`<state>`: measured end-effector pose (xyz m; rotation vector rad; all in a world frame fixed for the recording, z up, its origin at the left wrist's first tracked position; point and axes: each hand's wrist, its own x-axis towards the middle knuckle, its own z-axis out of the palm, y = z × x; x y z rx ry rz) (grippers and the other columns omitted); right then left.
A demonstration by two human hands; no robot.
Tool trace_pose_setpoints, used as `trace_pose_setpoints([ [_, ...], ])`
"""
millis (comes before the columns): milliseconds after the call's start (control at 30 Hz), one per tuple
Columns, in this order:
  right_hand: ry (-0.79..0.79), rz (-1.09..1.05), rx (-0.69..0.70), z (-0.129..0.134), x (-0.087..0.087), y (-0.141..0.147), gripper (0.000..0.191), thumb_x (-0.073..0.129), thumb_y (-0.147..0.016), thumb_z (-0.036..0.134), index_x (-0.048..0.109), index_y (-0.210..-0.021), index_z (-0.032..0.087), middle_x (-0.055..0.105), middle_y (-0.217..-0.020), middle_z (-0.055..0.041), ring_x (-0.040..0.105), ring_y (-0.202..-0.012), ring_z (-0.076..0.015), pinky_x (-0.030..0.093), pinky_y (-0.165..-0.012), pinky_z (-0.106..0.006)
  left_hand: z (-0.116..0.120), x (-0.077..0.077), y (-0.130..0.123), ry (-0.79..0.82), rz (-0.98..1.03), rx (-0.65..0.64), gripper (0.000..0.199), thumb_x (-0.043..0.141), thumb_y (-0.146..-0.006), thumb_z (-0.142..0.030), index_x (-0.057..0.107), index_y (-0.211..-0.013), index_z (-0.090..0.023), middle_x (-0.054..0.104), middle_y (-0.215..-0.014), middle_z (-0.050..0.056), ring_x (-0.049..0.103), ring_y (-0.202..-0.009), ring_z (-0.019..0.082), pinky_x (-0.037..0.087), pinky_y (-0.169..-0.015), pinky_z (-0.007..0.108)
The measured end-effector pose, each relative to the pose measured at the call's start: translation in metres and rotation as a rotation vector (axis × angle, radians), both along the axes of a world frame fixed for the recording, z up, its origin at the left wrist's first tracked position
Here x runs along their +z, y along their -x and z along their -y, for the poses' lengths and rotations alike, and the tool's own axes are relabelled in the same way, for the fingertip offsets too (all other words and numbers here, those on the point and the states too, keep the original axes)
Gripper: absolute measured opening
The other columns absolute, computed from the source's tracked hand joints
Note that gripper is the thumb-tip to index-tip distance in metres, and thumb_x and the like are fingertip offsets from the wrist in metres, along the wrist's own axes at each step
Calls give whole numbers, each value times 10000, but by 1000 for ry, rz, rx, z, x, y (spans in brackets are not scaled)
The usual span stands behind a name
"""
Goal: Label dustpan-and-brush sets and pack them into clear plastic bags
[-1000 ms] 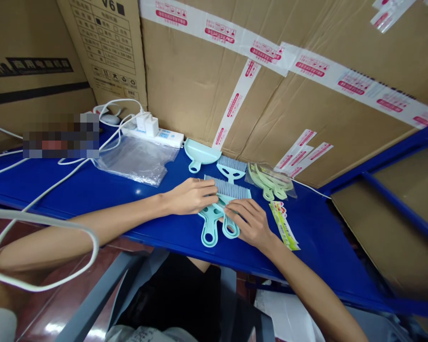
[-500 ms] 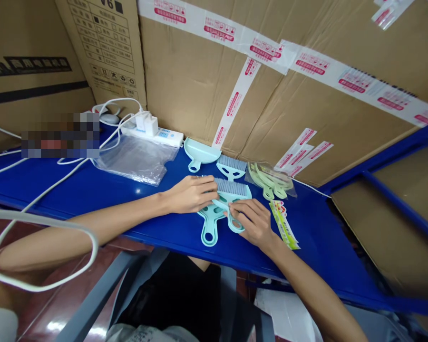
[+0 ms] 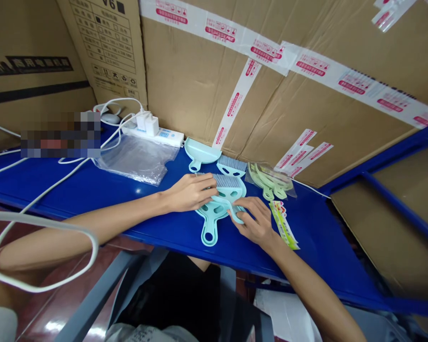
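A small light-blue hand brush (image 3: pixel 232 193) with grey-blue bristles is held in both hands, over a light-blue dustpan (image 3: pixel 209 228) lying on the blue table with its handle toward me. My left hand (image 3: pixel 196 191) is closed on the brush's left end; its fingertips are partly hidden. The fingers of my right hand (image 3: pixel 255 219) pinch the brush's handle, which tilts up toward me. Just beyond lies another light-blue brush (image 3: pixel 231 166), its handle hidden behind the held one. A second light-blue dustpan (image 3: pixel 202 151) rests against the cardboard at the back.
Green dustpans or brushes in clear plastic (image 3: pixel 271 180) lie to the right, with printed label strips (image 3: pixel 284 225) nearer me. Clear plastic bags (image 3: pixel 135 159), a power strip (image 3: pixel 169 137) and white cables (image 3: pixel 71 171) are at the left. Cardboard (image 3: pixel 199 71) walls the back.
The held brush has shifted slightly left and its handle has tipped up, with my right fingers moved along it. My left hand has hardly moved.
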<state>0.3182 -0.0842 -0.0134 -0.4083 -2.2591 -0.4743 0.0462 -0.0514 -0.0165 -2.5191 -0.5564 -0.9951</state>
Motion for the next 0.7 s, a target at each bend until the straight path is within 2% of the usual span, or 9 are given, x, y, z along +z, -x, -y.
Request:
trace_pose_setpoints([
  [167,10,-29,-40,0,2,1,322,775,-889,107,492,-855,257,742,-980,-97,720,-855,-237,567,-692,-386,0,-1,0,10,8,13,138,552,-1068,-192,654,-976,-168,682,-941,53,617,-885,200,446,-647,316],
  [433,24,-52,-41,1,0,0,318,763,-883,127,476,-889,262,744,-1001,-98,730,-871,-243,581,-703,-382,0,-1,-1,46,3,23,158,523,-1086,-205,647,-995,-170,669,-961,56,611,-904,205,449,-654,316],
  [533,48,-69,-30,0,-2,-1,318,778,-875,132,519,-1005,263,742,-1051,-103,733,-904,-251,598,-728,-395,-1,-1,1,48,-8,32,152,525,-1083,-194,649,-998,-172,675,-968,58,611,-912,206,452,-664,319],
  [700,115,20,-49,-4,-1,-5,407,720,-929,176,573,-1296,270,726,-1247,-150,731,-1119,-303,612,-868,-470,-2,-1,2,52,-17,15,163,513,-1086,-193,639,-984,-177,676,-946,59,610,-911,211,453,-681,323],
])
